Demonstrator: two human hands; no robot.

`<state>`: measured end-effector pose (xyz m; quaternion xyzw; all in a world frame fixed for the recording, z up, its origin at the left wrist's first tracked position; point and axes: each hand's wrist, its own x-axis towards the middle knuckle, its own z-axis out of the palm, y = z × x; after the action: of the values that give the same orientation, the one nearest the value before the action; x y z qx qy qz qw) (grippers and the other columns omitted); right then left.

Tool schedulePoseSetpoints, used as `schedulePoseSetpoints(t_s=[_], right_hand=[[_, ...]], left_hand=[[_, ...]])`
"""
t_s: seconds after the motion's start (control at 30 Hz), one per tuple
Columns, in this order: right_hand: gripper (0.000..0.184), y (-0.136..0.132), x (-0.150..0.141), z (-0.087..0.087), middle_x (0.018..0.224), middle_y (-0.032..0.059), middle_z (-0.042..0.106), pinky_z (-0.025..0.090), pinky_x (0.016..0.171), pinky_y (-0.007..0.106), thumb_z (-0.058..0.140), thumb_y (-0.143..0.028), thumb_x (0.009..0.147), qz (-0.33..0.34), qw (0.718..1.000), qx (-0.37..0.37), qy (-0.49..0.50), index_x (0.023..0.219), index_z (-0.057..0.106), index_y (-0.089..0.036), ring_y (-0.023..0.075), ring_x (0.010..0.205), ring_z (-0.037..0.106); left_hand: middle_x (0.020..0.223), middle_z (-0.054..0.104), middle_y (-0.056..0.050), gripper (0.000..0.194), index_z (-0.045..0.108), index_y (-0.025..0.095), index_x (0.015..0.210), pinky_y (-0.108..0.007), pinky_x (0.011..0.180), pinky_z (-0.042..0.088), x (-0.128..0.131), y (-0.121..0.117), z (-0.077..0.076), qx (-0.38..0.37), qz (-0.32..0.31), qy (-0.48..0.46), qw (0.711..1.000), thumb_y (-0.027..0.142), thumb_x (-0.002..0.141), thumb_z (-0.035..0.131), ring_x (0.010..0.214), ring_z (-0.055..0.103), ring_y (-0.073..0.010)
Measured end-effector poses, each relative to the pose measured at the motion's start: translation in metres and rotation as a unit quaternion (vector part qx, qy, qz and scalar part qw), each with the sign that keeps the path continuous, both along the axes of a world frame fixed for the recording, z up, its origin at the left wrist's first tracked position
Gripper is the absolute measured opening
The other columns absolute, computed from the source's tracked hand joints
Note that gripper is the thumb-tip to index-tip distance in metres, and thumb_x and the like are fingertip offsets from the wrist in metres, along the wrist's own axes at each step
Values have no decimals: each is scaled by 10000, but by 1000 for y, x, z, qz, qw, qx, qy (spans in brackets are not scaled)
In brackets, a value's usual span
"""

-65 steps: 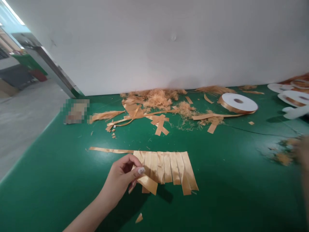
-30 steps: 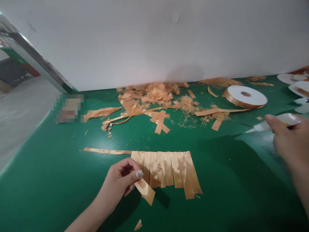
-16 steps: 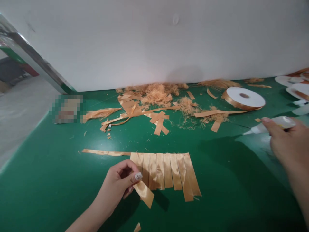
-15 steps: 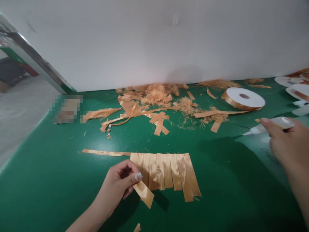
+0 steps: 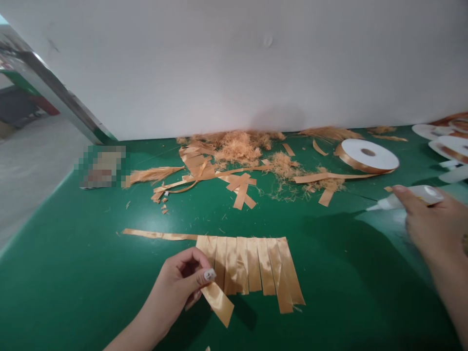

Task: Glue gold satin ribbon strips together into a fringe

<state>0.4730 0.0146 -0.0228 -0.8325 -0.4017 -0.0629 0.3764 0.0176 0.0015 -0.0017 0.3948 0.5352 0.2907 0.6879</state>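
Your left grip (image 5: 175,282) was closed in a pinch, thumb over fingertips, on a short satin ribbon strip (image 5: 220,304). You had it near one end, probably so that most of its face lay free; it slanted down to the right, and its shadow suggested it was raised off the green desk (image 5: 80,278). It was in front of the lower left corner of the ribbon fringe (image 5: 241,265); whether the two touched, you could not have told from this view.

The fringe lay flat, its strips side by side with their top ends lined up along the narrow ribbon (image 5: 161,235), which ran out to the left, perhaps leaving length for more.

Your right grip (image 5: 433,219) was wrapped round a nozzle bottle (image 5: 431,194), thumb along the body and tip pointing left, a hold that seemed suited to squeezing. The ribbon spool (image 5: 365,153), frayed fibres (image 5: 237,146) and crossed offcuts (image 5: 241,190) sat farther back, presumably to spare working room.
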Motion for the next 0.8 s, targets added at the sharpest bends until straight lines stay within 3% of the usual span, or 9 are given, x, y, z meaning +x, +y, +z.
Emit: schedulePoseSetpoints(t_s=[0.2,0.47,0.6,0.8], right_hand=[[275,3,-12,8,553,-8,470,311,493,323,655,-455,588,-72,994,53,66,612,535,-209,149,476,384],[253,9,-21,16,534,-23,412,298,513,311,665,-354,589,-109,988,89,63,549,475,-192,115,476,330],[245,12,-13,8,546,-20,441,298,509,301,672,-378,588,-89,990,96,50,599,526,-181,120,483,358],[284,12,3,-3,520,-15,448,295,510,289,656,-445,592,-92,995,39,-13,608,542,-185,142,492,400]], left_hand=[[464,422,77,338,506,151,612,-112,311,199,0,0,1,1,2,0,1000,315,558,796,345,321,-12],[482,427,74,359,501,150,631,-106,309,203,-1,1,-1,6,-9,2,1000,400,622,759,350,331,-10],[491,426,73,367,499,150,636,-104,309,202,-2,0,-2,4,-9,3,1000,413,627,755,354,334,-9],[471,405,81,373,500,146,625,-103,309,206,-2,0,0,5,-11,1,1000,398,603,775,356,327,-9]])
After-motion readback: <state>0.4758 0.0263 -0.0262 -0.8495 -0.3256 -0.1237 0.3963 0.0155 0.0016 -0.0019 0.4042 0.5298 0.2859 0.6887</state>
